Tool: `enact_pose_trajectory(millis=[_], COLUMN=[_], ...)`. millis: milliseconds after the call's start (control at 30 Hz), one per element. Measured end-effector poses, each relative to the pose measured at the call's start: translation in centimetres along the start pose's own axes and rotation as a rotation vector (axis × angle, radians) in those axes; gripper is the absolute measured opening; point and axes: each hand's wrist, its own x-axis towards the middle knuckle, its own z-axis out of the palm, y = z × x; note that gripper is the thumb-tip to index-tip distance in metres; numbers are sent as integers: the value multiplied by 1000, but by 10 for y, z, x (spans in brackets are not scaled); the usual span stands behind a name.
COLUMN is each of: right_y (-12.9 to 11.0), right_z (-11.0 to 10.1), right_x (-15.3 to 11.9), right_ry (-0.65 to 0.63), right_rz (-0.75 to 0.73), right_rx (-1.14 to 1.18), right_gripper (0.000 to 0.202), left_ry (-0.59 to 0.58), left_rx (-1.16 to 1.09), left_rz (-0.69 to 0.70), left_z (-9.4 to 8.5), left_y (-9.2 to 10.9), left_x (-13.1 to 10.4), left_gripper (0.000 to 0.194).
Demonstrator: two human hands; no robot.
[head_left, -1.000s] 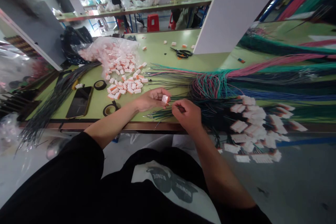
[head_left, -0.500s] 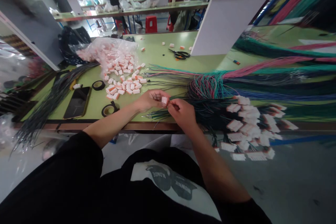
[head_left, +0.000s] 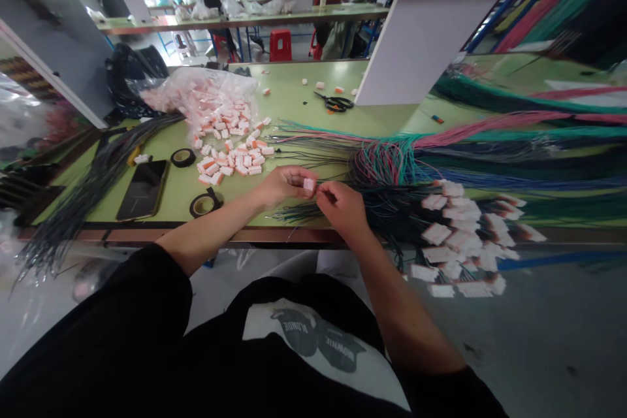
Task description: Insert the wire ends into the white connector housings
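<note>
The pale green, smooth-topped bench (head_left: 298,101) is cut off at the right edge of the view. Along it, long bundles of thin wires (head_left: 465,134) in pink, green, blue and black are laid, their far ends out of view. At the bench's front edge, a cluster of wired connectors (head_left: 463,235) is blurred by the view. On the left, dark wires (head_left: 108,157) are draped over the edge. In a crinkled, clear plastic bag (head_left: 210,88), many blocky white-and-orange connectors are held, with more spilled at its mouth; the contents of the black bag (head_left: 130,81) behind are hidden. The phone (head_left: 142,191) is laid flat near two tape rolls. Between the fingers of the left hand (head_left: 287,184), one small white connector (head_left: 308,184) is gripped above the bench; the right hand's (head_left: 343,209) fingertips are pinched together just beside it, and whether a wire is held there cannot be told.
</note>
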Motion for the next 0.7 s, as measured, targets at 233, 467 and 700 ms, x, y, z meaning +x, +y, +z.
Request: enact_pose_trajectory(millis=[233,467,700], right_y=[5,-12,1], right_z=[-26,-8,-5], right_x=[23,38,43], right_ry=[-115,-504,-484], right_rz=[11,-179,-201], right_rx=[-79,-698,-647], right_gripper=[23,26,27], left_ry=[-179,-410,-485], left_rx=[201,352,374], left_rz=[-168,-364,-341], left_z=[-18,-28,-30], left_y=[24,30,23], left_x=[-6,-11,-9], left_gripper=[39,33,30])
